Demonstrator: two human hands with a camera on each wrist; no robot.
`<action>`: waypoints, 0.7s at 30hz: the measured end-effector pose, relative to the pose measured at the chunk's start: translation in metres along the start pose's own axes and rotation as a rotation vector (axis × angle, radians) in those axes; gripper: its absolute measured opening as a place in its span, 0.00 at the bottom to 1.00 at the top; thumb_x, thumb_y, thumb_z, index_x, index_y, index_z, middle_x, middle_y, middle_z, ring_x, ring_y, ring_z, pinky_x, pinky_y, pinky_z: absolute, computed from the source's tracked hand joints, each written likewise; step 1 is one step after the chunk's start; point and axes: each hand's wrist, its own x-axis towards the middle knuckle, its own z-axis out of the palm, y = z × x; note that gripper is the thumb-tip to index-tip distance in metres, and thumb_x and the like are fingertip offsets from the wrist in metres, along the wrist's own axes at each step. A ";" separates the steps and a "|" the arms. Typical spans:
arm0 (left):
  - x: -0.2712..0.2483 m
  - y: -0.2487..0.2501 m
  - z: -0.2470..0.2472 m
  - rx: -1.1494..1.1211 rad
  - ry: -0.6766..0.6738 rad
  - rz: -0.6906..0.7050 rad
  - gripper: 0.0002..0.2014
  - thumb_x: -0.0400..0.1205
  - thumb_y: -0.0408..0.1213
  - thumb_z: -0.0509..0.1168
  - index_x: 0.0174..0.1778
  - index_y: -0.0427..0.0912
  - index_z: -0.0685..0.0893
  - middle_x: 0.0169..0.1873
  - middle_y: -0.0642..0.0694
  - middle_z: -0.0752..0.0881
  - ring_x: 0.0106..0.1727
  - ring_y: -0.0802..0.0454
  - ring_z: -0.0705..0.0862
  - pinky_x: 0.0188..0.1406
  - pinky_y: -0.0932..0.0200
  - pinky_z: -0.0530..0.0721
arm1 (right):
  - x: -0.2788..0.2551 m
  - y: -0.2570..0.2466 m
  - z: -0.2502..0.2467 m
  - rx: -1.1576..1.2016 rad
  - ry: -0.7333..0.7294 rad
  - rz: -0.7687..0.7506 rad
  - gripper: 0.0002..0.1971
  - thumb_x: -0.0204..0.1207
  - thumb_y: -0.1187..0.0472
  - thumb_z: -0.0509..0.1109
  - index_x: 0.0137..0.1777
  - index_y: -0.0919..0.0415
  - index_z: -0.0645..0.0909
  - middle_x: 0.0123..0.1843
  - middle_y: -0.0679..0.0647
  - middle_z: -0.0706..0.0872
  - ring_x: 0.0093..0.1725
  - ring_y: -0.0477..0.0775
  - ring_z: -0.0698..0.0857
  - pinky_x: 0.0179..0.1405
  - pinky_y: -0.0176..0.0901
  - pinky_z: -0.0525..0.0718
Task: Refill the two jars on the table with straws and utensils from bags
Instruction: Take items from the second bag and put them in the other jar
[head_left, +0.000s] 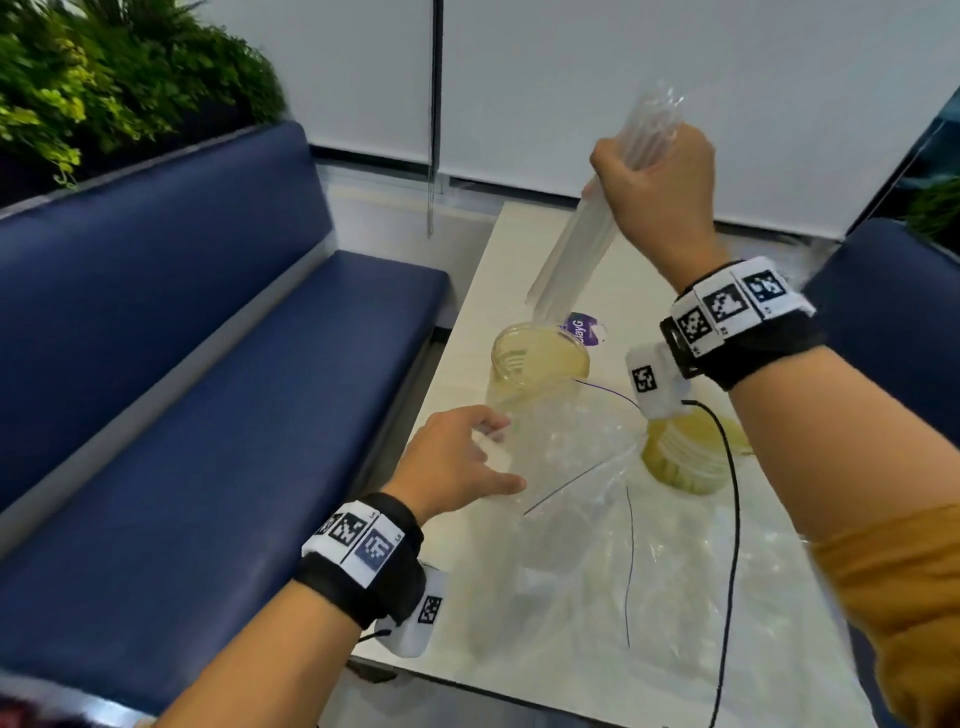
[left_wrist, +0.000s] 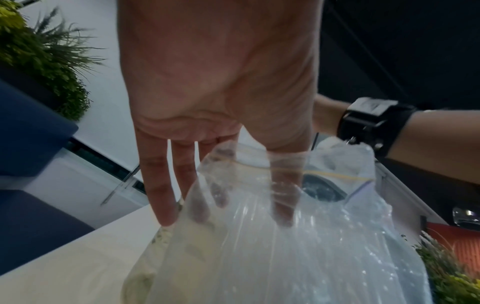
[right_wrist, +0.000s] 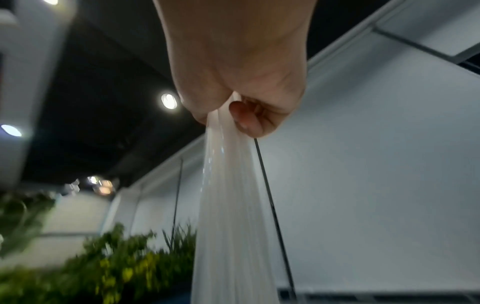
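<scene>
Straws are the item in hand, and the nearest evidence is the clear zip bag lying slack across the table, its mouth being held up by the left hand, whose fingers are spread loosely against the plastic, apparently to keep the opening clear. Just beyond, the near jar is sitting partly hidden under the right wrist. Further back, the far jar is standing open, and above it the right hand is gripping a bundle of straws in a closed fist, tilted downward, presumably so the lower ends enter that jar first.
</scene>
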 end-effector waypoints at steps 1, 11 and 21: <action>-0.001 -0.002 -0.003 0.017 -0.001 0.001 0.36 0.61 0.55 0.85 0.66 0.59 0.84 0.52 0.64 0.87 0.45 0.62 0.88 0.51 0.51 0.91 | -0.004 0.012 0.011 -0.049 -0.040 0.015 0.18 0.70 0.48 0.67 0.26 0.59 0.76 0.25 0.52 0.85 0.23 0.49 0.81 0.25 0.45 0.76; -0.012 -0.016 -0.023 0.158 -0.006 -0.012 0.35 0.66 0.53 0.83 0.70 0.59 0.80 0.56 0.65 0.86 0.46 0.62 0.87 0.54 0.53 0.89 | -0.051 0.098 0.069 -0.301 -0.571 0.259 0.33 0.67 0.27 0.70 0.44 0.61 0.86 0.37 0.55 0.90 0.40 0.59 0.90 0.44 0.55 0.91; -0.015 -0.010 -0.018 0.158 0.005 -0.001 0.36 0.67 0.55 0.82 0.72 0.58 0.80 0.58 0.65 0.85 0.45 0.61 0.86 0.53 0.54 0.89 | -0.050 0.081 0.041 -0.572 -0.899 0.456 0.51 0.63 0.39 0.85 0.82 0.58 0.68 0.74 0.56 0.80 0.58 0.58 0.89 0.58 0.58 0.90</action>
